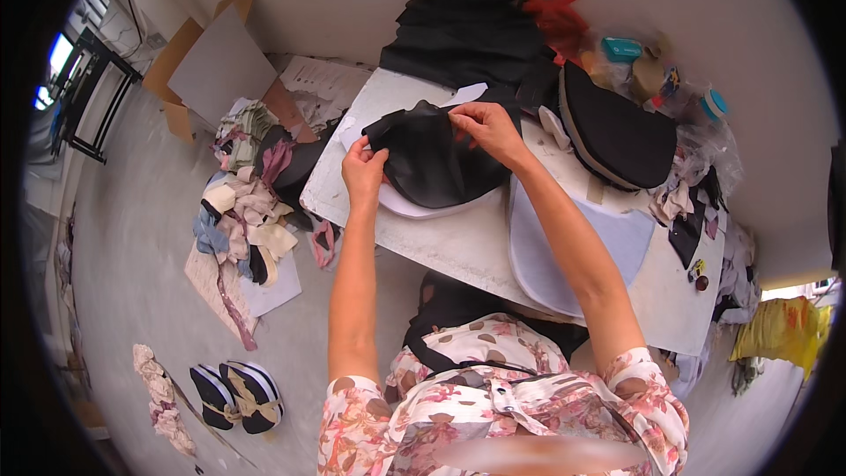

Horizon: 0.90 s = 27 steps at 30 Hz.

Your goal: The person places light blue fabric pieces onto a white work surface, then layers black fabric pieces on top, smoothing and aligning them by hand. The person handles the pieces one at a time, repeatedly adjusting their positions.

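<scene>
1. Main thing here is a shiny black sheet, kinda leathery looking, sitting over the near-left part of a white table. Its lower edge is rounded and its top edge is rumpled.
2. Left hand has the sheet's left corner, thumb and fingers clamped on the edge.
3. Right hand comes in from the other side, thumb and forefinger pinched together on the upper edge. Could be more than one layer in that pinch, honestly hard to say from up here.
4. Under the sheet there's a white curved piece, peeking out along the bottom.
5. Just beside that, a pale blue curved piece lies partly under the right forearm and pokes past the table's front edge.
6. Off to the right sits a stack of black-topped padded pieces, rounded on one side.
7. At the back: a pile of black material, with a red plastic bag next to it.
8. Floor on the left has a heap of fabric scraps, plus two tied black bundles nearer the person.
</scene>
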Available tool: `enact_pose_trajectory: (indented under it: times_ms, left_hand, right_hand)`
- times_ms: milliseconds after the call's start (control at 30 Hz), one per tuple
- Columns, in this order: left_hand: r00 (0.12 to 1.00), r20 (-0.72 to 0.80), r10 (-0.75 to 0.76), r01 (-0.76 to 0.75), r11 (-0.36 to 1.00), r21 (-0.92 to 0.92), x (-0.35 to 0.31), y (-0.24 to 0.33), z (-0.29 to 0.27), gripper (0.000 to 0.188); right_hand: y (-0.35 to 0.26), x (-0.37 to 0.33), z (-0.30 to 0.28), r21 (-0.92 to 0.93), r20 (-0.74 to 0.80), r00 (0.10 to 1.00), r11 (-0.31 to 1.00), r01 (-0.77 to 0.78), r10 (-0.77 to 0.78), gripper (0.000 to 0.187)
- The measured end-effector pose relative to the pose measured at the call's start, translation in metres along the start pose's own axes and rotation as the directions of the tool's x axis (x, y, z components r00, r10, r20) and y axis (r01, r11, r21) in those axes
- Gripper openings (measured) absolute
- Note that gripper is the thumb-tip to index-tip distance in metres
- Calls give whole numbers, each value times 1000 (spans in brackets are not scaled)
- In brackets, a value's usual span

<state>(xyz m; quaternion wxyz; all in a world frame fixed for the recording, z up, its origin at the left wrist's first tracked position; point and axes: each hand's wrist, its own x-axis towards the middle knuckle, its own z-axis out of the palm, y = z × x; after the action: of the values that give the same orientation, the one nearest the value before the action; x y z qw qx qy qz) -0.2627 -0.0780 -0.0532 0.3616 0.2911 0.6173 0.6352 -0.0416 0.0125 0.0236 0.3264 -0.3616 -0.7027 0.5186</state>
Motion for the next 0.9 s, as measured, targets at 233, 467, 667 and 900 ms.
enact_pose_trajectory:
  times_ms: [233,467,667,900]
  left_hand:
    - [997,-63,55,-44,986,163,9,-4,1,50]
    - [997,-76,-31,44,983,178,18,1,-4,56]
    - [943,152,296,-280,953,-118,-72,106,63,52]
    - [642,720,262,-80,958,-276,-148,149,130,61]
  right_hand:
    - [-9,-8,-104,530,-271,958,817,225,-88,17]
    - [-61,-78,-207,515,-446,845,687,513,-297,12]
    - [-110,-149,-172,-54,-316,828,880,471,-463,13]
    - [-98,-155,-80,-785,181,690,320,530,-701,13]
